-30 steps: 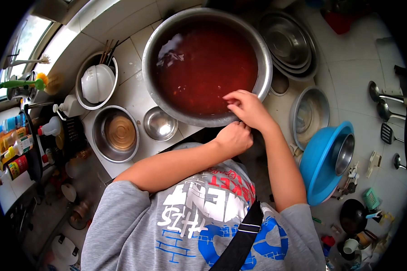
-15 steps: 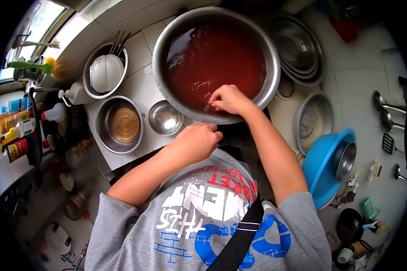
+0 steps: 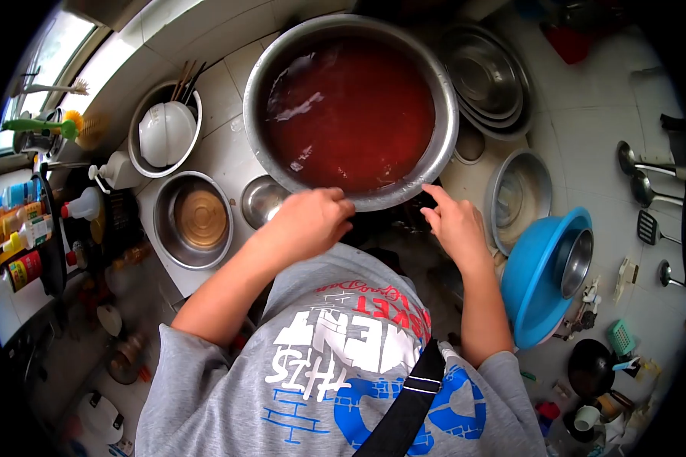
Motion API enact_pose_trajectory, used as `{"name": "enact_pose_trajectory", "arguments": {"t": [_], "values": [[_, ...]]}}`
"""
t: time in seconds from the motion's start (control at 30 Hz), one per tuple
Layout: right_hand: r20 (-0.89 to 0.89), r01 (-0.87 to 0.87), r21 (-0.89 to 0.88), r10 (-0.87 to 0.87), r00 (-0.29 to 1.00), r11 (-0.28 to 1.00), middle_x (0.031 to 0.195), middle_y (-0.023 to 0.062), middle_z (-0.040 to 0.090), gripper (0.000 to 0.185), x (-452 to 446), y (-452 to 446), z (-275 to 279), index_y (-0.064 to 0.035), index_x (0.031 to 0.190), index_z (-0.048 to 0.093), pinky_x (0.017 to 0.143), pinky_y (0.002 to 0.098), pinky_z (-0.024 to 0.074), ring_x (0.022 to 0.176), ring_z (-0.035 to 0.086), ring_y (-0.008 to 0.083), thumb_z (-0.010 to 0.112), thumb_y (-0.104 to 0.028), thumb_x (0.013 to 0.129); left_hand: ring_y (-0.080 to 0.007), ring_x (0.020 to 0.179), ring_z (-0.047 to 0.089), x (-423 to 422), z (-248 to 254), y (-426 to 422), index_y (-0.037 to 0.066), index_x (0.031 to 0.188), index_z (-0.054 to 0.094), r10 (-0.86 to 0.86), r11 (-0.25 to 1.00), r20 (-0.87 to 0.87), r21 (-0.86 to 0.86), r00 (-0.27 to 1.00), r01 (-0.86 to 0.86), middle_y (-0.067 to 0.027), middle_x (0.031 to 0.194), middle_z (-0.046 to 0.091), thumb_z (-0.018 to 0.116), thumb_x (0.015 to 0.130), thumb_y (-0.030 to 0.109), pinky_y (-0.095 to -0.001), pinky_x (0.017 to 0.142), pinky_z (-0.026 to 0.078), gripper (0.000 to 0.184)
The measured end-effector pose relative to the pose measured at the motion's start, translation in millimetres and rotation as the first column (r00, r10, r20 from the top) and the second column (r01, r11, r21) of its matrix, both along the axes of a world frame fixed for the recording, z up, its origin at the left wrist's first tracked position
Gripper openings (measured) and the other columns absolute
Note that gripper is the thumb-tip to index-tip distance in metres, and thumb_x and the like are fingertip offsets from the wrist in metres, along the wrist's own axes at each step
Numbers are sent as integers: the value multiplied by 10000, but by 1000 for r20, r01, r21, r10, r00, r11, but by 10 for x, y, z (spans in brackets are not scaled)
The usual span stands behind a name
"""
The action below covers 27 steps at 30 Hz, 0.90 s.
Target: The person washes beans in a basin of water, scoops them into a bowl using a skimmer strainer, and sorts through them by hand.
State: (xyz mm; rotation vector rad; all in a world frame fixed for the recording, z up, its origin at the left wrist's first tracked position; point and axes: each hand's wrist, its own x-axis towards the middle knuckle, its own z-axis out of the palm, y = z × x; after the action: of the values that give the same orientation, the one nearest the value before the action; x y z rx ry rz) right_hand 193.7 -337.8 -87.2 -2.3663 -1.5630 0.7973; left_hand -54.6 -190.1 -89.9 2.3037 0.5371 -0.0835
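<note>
A large metal basin (image 3: 448, 145) of dark red, watery liquid stands in front of me, with bright reflections on its surface. My left hand (image 3: 318, 215) is at the near left rim, fingers curled in. What they hold, if anything, is hidden. At the near right rim is my right hand (image 3: 456, 219), out of the liquid. Its index finger and thumb are apart with nothing between them, the fingertip close to the rim. A small metal bowl (image 3: 258, 199) sits left of the basin, partly covered by my left hand.
Left are a metal pot (image 3: 162, 228) with a brown disc inside and a bowl (image 3: 135, 145) of white dishes and chopsticks. Stacked metal basins (image 3: 524, 91), another metal basin (image 3: 545, 179) and a blue tub (image 3: 520, 305) stand right. Ladles (image 3: 642, 189) hang on the wall.
My right hand has come out of the red liquid and moved right and down to the rim, its fingers parting. My left hand has shifted left along the near rim.
</note>
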Motion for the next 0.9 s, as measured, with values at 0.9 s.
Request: {"name": "enact_pose_trajectory", "arguments": {"t": [0.9], "values": [[-51, -104, 271, 123, 991, 957, 923, 192, 703, 79, 59, 738, -585, -1, 912, 705, 800, 455, 554, 897, 683, 387, 707, -34, 841, -368, 838, 729, 483, -451, 258, 35, 967, 702, -28, 970, 77, 242, 997, 9, -177, 942, 716, 592, 821, 53, -457, 722, 606, 183]]}}
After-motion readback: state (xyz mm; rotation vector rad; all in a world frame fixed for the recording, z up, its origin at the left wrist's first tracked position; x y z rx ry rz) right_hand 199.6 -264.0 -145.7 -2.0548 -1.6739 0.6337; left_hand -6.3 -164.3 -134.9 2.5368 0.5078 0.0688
